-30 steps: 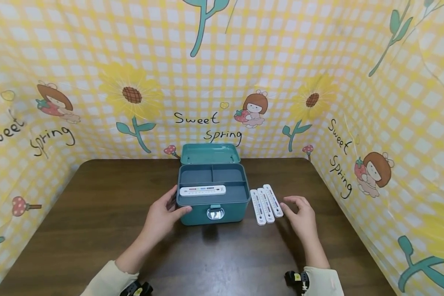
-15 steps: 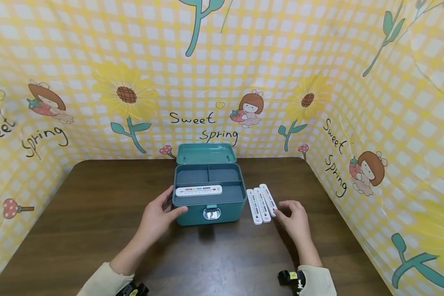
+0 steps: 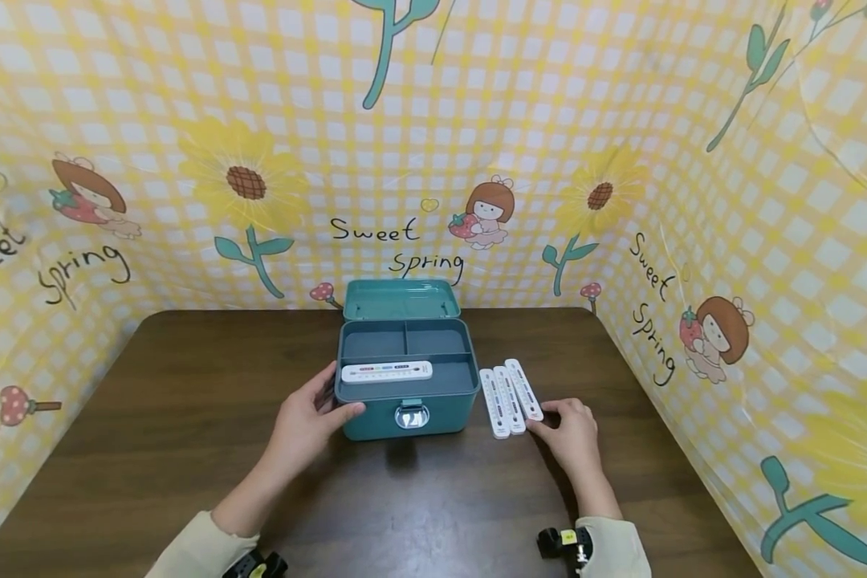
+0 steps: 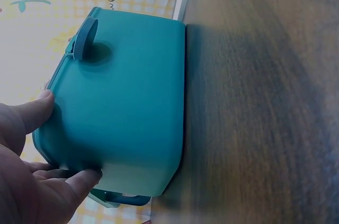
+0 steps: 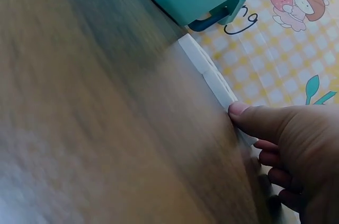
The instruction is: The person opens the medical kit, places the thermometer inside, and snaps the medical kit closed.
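Observation:
A teal storage box [image 3: 444, 416] stands with its lid [image 3: 402, 300] raised. My left hand [image 3: 305, 427] grips its left front corner, thumb on the front and fingers along the side. Inside the grey divided tray [image 3: 444, 377], one slim white thermometer [image 3: 386, 372] with a printed scale lies in the front compartment. Three more lie side by side right of the box. My right hand [image 3: 576, 440] pinches the near end of the rightmost thermometer [image 3: 523, 388] between thumb and fingers; in the right wrist view the thumb [image 5: 259, 121] covers part of the white edge.
The box's clear latch [image 3: 412, 416] hangs at the front, and a folded handle [image 4: 127, 199] shows at its side. Beneath everything is a dark wood table [image 3: 419, 514]. A yellow checked cloth [image 3: 383, 160] stands behind and at both sides.
My right hand has moved left and slightly nearer, from beside the rightmost thermometer onto its near end. The left hand stays on the box corner. The head view has shifted a little.

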`<state>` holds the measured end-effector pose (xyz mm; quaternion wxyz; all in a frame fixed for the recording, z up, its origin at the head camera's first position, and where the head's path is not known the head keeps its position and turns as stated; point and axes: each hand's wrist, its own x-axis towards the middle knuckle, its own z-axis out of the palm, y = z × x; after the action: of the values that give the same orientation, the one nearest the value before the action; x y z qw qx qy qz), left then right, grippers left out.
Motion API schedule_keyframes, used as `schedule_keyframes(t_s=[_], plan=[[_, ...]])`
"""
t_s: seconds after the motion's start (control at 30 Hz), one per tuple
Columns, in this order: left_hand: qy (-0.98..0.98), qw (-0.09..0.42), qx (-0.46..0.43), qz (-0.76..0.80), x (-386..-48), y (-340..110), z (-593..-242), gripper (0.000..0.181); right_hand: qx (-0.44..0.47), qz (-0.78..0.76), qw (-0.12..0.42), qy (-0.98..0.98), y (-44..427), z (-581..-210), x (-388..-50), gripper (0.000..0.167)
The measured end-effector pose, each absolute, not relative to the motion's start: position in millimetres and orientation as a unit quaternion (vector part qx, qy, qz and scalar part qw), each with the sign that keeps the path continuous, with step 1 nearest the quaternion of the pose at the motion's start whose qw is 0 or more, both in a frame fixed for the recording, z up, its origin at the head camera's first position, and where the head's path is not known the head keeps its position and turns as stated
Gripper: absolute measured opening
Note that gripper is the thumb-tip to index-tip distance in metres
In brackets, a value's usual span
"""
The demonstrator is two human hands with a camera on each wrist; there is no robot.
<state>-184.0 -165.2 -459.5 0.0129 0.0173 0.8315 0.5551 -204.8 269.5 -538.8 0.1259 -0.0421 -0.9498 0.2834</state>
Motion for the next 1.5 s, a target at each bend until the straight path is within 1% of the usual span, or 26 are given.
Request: schedule_keyframes(t_s=[0.17,0.37,0.63,0.8,0.9,1.07,1.3,1.37,1.5], plan=[[0.833,0.005,0.022,0.552,-185,-168,-459,0.1,-0.049,0.26,0.129,-0.956,266,-539,-209,0.045],[0.835,0.008,0.02,0.55,-185,-169,-460,0.1,-0.06,0.258,0.136,-0.955,263,-536,-210,0.039],[0.834,0.009,0.024,0.551,-185,-168,-460,0.101,-0.109,0.318,0.173,-0.926,266,-538,-206,0.035],[0.834,0.008,0.022,0.551,-186,-166,-461,0.1,-0.12,0.391,0.214,-0.887,268,-531,-202,0.032],[0.834,0.011,0.021,0.551,-184,-165,-460,0.1,-0.125,0.404,0.238,-0.874,270,-530,-199,0.031],[0.832,0.019,0.016,0.554,-183,-164,-460,0.1,-0.123,0.41,0.258,-0.866,274,-528,-197,0.028],[0.834,0.008,0.019,0.552,-184,-165,-460,0.099,-0.098,0.479,0.282,-0.826,282,-515,-198,0.026],[0.834,0.009,0.019,0.552,-184,-165,-460,0.099,-0.103,0.496,0.286,-0.813,285,-509,-197,0.026],[0.834,0.009,0.016,0.551,-184,-166,-460,0.099,-0.093,0.522,0.268,-0.804,288,-496,-195,0.028]])
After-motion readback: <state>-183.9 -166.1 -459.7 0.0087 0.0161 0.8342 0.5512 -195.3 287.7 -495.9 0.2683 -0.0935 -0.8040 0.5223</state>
